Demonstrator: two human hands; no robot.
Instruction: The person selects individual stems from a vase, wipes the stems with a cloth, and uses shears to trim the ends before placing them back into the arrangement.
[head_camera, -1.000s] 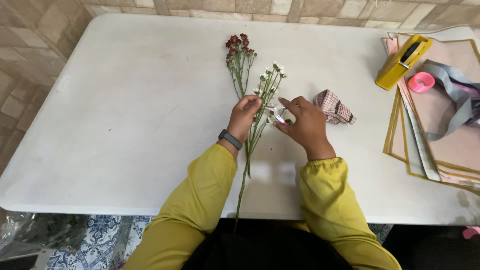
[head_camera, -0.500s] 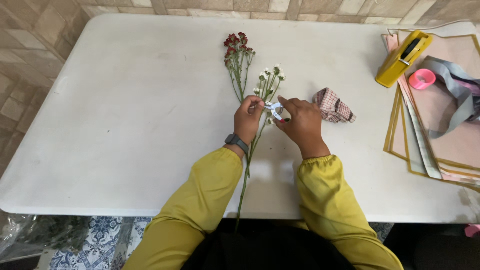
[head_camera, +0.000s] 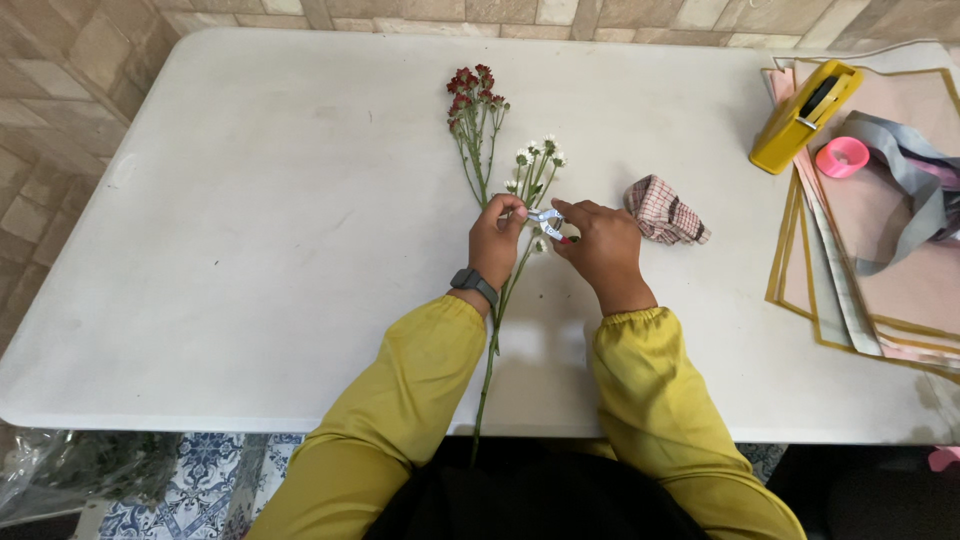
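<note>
Gripping the flower stems (head_camera: 492, 330) near the middle of the frame, the left hand (head_camera: 495, 240) has its fingers closed around them just below the blooms, with a dark wristwatch (head_camera: 473, 285) on the wrist. The right hand (head_camera: 603, 245) sits just beside it, its fingers pinched on a small silvery tool (head_camera: 548, 220) that touches the stems between the two hands; what kind of tool it is cannot be told for sure. Both arms wear mustard-yellow sleeves (head_camera: 400, 400).

The stems lie flat on the white desk (head_camera: 250, 220), running from the lower centre edge up towards the top. One carries dark red blooms (head_camera: 474, 92) at upper centre; another, a little to the right and lower, carries small white blooms (head_camera: 538, 158).

A small crumpled checked cloth (head_camera: 665, 210) lies just right of the right hand, apart from it. At the upper right of the frame stand a yellow tape dispenser (head_camera: 805, 115) and a pink tape roll (head_camera: 842, 157), beside a stack of pinkish wrapping sheets with gold edges (head_camera: 890, 300) and a grey ribbon (head_camera: 915, 190) draped over them. Beige tiled floor shows along the left and top edges.
</note>
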